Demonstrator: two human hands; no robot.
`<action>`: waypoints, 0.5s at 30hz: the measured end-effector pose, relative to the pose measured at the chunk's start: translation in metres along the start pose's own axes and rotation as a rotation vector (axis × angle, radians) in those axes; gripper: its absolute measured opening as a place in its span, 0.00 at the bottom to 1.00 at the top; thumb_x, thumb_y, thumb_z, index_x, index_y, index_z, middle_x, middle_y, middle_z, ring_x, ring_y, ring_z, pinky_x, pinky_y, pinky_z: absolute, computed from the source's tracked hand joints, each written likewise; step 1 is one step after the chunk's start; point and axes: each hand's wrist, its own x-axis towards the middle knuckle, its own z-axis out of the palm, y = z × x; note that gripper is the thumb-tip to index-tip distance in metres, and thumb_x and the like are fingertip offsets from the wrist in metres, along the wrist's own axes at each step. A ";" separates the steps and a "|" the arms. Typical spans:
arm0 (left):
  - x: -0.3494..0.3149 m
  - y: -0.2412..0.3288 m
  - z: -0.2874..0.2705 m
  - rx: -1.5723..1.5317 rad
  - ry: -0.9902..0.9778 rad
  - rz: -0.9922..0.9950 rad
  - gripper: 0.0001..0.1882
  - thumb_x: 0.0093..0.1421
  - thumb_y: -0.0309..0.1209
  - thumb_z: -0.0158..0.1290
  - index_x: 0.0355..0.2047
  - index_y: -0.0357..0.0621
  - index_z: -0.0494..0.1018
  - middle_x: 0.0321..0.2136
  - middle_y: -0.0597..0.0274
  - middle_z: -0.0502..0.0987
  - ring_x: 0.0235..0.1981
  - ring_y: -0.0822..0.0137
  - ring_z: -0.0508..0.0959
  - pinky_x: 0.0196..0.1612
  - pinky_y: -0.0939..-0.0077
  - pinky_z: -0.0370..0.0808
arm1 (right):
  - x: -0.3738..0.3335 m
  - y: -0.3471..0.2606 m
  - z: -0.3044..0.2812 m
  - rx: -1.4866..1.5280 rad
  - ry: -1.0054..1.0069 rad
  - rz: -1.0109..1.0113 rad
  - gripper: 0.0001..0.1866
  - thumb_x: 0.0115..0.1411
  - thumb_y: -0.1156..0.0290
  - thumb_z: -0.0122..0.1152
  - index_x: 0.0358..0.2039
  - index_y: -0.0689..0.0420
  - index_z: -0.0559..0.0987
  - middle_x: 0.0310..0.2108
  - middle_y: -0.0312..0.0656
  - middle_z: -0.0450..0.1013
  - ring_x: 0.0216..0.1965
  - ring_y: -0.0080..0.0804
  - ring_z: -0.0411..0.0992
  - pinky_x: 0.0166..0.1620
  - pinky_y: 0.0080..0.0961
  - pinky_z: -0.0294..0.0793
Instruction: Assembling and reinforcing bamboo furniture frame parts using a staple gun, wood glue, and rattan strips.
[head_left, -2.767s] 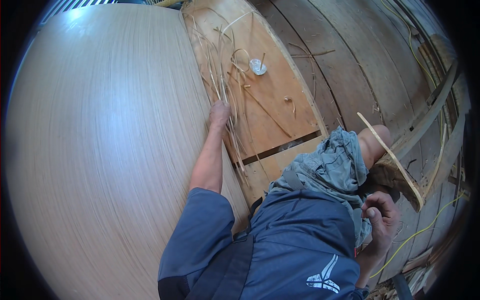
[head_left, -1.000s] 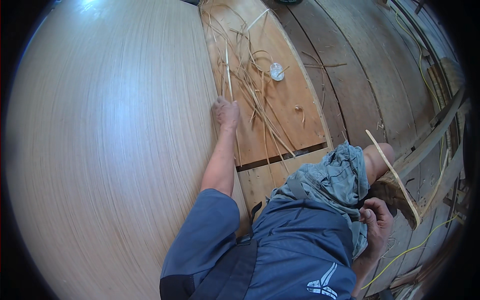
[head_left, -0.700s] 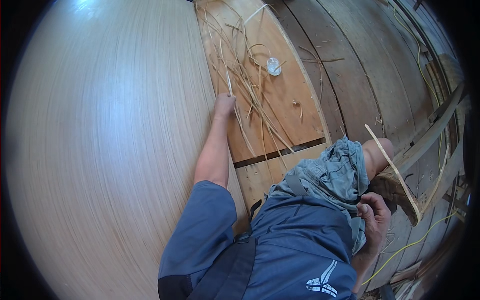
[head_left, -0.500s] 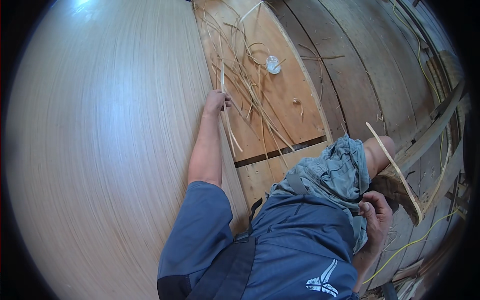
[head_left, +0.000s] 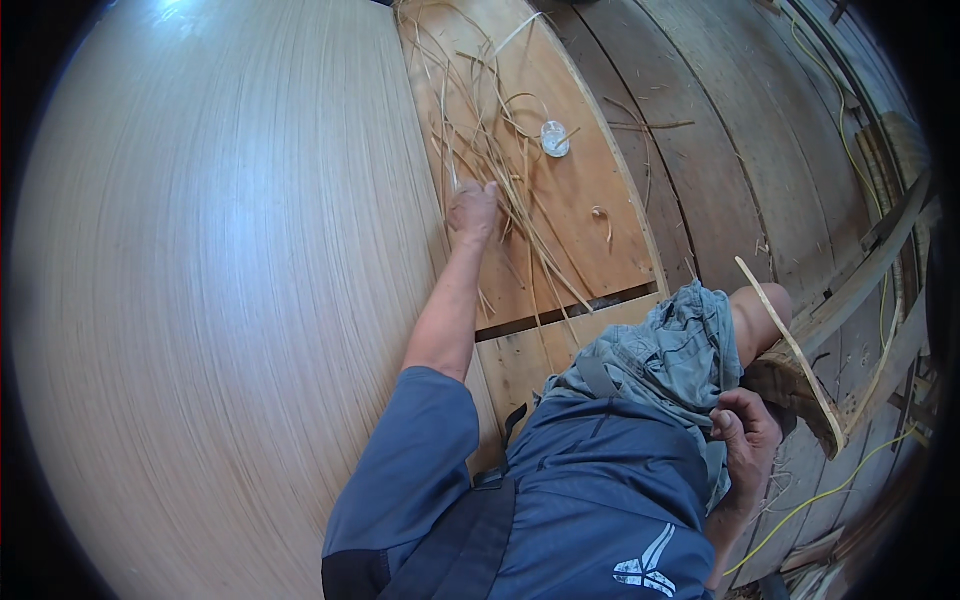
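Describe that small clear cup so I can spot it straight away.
Find the orange plywood board beside the big pale veneer sheet. Past the left hand, among loose straw-coloured strips, stands the small cup: the only round, see-through thing there.

A woodworking or weaving workshop, judging by raw materials everywhere. Large pale veneer sheet spread flat, plywood board covered with loose thin strips, rough dark planks as floor, curved wooden pieces and a yellow cord lying at the side.
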 end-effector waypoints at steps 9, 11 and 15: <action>0.036 -0.042 0.007 -0.366 -0.257 -0.164 0.08 0.51 0.28 0.51 0.29 0.36 0.71 0.22 0.56 0.75 0.16 0.67 0.73 0.16 0.75 0.69 | -0.002 0.001 -0.003 0.009 0.014 0.016 0.10 0.58 0.71 0.58 0.38 0.64 0.72 0.25 0.33 0.68 0.25 0.17 0.64 0.29 0.13 0.65; 0.039 -0.049 -0.002 -0.767 -0.354 -0.229 0.02 0.55 0.25 0.47 0.27 0.40 0.69 0.18 0.63 0.72 0.16 0.71 0.72 0.14 0.79 0.66 | -0.002 0.001 -0.003 0.002 0.014 0.012 0.10 0.58 0.71 0.57 0.38 0.63 0.72 0.25 0.33 0.68 0.25 0.17 0.64 0.29 0.13 0.65; 0.036 -0.047 -0.020 -0.915 -0.380 -0.238 0.01 0.58 0.26 0.46 0.30 0.44 0.68 0.22 0.65 0.71 0.18 0.72 0.73 0.16 0.82 0.67 | 0.000 0.001 -0.004 -0.009 0.009 0.018 0.11 0.58 0.71 0.58 0.38 0.63 0.72 0.26 0.33 0.68 0.24 0.17 0.64 0.29 0.13 0.65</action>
